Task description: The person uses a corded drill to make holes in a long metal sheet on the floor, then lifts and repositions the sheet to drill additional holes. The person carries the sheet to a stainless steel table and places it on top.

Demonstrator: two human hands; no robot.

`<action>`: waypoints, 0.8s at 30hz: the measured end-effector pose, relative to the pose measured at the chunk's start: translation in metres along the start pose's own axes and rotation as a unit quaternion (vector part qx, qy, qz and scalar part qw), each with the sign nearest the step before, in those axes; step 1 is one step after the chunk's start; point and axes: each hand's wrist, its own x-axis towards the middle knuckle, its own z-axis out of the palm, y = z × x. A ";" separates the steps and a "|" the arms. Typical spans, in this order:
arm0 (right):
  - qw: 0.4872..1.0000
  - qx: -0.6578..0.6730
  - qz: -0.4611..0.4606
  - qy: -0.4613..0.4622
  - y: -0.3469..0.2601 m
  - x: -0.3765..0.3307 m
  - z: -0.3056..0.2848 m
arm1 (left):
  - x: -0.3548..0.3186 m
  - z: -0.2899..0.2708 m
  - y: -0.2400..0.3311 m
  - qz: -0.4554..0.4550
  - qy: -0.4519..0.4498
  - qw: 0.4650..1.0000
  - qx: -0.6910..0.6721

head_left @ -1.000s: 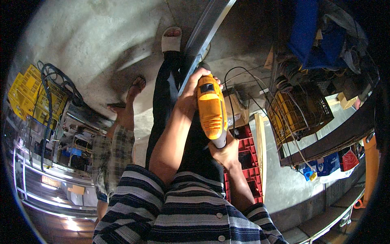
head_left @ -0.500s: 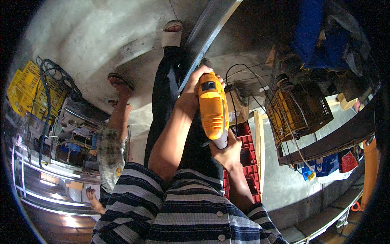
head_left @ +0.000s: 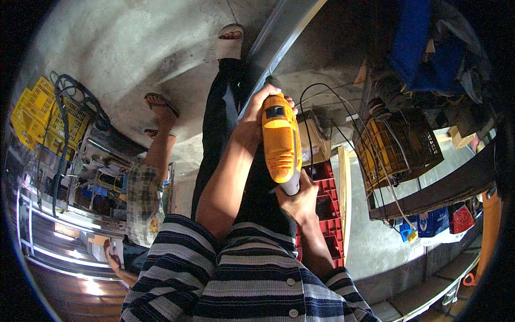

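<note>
Gripping yellow drill (head_left: 280, 144), bit hidden, both hands

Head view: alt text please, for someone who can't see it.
Seen from above, a person in a striped shirt holds a yellow power drill in both hands, left hand around the front of its body, right hand on the rear grip, pointing it down at a long grey metal beam on the concrete floor. Another person's sandalled feet stand to the left; yellow crates sit right.
</note>
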 end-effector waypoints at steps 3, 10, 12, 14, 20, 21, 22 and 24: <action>1.000 -0.004 -0.002 -0.001 0.003 0.000 0.001 | 0.002 -0.002 0.000 -0.012 -0.011 1.000 0.001; 1.000 0.001 0.008 -0.006 0.007 0.000 0.000 | 0.002 0.001 -0.003 -0.003 0.004 1.000 0.003; 1.000 0.005 0.007 -0.005 0.006 0.000 0.000 | 0.006 -0.002 -0.004 -0.007 -0.005 1.000 0.000; 1.000 0.012 0.011 -0.004 0.006 0.000 0.000 | 0.009 -0.003 -0.004 -0.011 -0.022 1.000 -0.015; 1.000 0.009 0.021 -0.021 0.004 0.003 -0.004 | 0.008 -0.003 -0.003 -0.029 -0.039 0.999 -0.016; 0.999 0.008 0.025 -0.023 0.004 0.003 -0.004 | 0.007 -0.003 -0.004 -0.024 -0.036 0.999 -0.015; 0.999 0.005 0.025 -0.031 0.002 0.004 -0.006 | 0.005 -0.001 -0.004 -0.019 -0.034 0.999 -0.014; 0.999 0.000 0.024 -0.046 0.000 0.006 -0.010 | 0.006 -0.002 -0.003 -0.011 -0.030 0.999 -0.014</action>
